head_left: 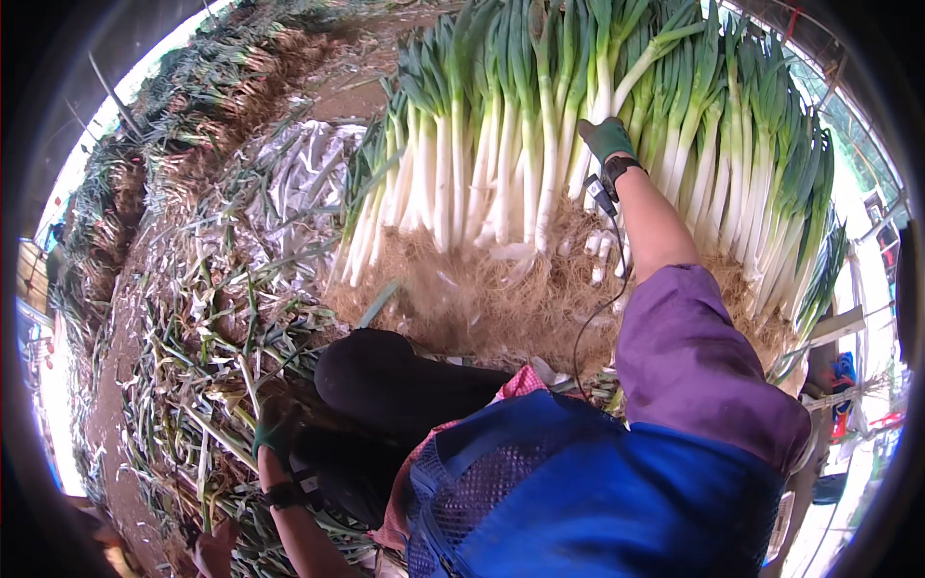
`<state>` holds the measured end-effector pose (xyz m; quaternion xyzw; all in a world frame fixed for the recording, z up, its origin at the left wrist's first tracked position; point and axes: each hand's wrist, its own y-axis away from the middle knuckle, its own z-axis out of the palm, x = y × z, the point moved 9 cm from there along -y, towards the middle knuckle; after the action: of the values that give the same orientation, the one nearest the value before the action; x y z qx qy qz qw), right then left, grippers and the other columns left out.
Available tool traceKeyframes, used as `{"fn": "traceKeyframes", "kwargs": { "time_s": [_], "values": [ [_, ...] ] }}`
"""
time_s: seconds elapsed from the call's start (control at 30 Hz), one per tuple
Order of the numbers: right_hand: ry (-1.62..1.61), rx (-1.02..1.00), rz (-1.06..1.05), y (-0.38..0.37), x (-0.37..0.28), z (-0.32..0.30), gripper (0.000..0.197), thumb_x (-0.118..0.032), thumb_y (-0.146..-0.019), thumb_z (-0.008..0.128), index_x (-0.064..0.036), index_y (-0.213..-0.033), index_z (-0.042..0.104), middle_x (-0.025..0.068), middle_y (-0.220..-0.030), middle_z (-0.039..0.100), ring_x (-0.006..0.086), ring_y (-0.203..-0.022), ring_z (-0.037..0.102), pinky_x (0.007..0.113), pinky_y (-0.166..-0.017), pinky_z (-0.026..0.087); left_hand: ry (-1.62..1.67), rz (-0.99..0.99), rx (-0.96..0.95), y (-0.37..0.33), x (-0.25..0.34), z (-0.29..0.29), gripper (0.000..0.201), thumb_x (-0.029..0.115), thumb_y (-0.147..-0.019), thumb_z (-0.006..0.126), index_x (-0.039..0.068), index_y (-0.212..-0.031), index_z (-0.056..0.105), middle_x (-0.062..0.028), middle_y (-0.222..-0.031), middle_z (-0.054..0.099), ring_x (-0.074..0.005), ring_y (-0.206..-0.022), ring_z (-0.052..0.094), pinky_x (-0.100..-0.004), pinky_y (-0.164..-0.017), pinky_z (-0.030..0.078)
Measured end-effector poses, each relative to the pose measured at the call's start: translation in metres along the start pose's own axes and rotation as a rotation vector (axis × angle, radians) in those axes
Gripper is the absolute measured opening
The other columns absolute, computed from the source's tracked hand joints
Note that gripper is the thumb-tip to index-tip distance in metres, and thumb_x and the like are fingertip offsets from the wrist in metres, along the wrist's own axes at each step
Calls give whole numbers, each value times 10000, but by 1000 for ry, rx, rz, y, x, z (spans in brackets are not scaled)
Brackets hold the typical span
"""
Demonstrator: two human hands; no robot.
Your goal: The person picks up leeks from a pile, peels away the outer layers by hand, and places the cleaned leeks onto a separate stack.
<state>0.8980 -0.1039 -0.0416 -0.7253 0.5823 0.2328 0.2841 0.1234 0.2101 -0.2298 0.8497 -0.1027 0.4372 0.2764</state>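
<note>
A broad row of long green onions (441,183) lies before me, with white stalks, green tops at the far side and brown roots toward me. My right hand (605,140), in a green glove, is among them, closed around a white stalk right of the row's middle; its fingertips are partly hidden. A black band with a small device (601,196) and cable sits at that wrist. Low on the left, my left hand (277,431), in a dark green glove, is beside my dark-trousered leg, over leaf trimmings (212,414). Shadow hides its fingers.
More green onions (183,116) are heaped along the far left. A crumpled whitish sheet (301,178) lies between that heap and the row. Loose roots (462,299) cover the area in front of my knee (366,376). A wooden bar (836,326) stands at the right.
</note>
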Motion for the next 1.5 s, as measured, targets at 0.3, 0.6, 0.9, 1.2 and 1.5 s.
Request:
{"fn": "traceKeyframes", "kwargs": {
  "time_s": [0.3,0.6,0.9,1.2,1.5],
  "values": [
    [29,106,-49,44,5,-56,673,-424,-773,668,96,-1170,510,288,-1109,627,376,-1051,624,405,-898,491,85,-61,-65,1,-25,6,460,216,-859,694,29,-1239,514,-83,-1066,619,-166,-897,594,-294,-750,498],
    [548,-64,-95,37,26,-55,871,-584,-844,548,97,-1347,350,304,-1266,541,389,-1191,543,414,-1006,420,189,-41,-89,-6,-18,26,510,257,-864,690,14,-1272,505,-93,-1116,612,-186,-992,563,-321,-827,466],
    [455,20,-148,38,31,-81,598,-500,-888,508,21,-1176,568,269,-1195,598,395,-1124,576,429,-971,439,56,-69,-89,-21,-16,34,286,234,-879,668,45,-1068,569,-4,-872,588,-107,-789,526,-269,-698,435],
    [39,75,-173,13,-20,-63,681,-387,-862,628,130,-1253,421,236,-992,649,309,-784,676,360,-674,548,98,13,29,-19,-29,22,213,222,-870,675,62,-972,578,7,-827,559,-104,-772,514,-266,-679,430],
    [383,4,-171,3,-20,-18,581,-427,-843,603,45,-1174,533,274,-1147,616,399,-1083,596,450,-942,460,152,55,26,-12,-27,18,212,222,-871,674,59,-967,580,10,-819,559,-103,-764,512,-265,-675,430]
  ]
}}
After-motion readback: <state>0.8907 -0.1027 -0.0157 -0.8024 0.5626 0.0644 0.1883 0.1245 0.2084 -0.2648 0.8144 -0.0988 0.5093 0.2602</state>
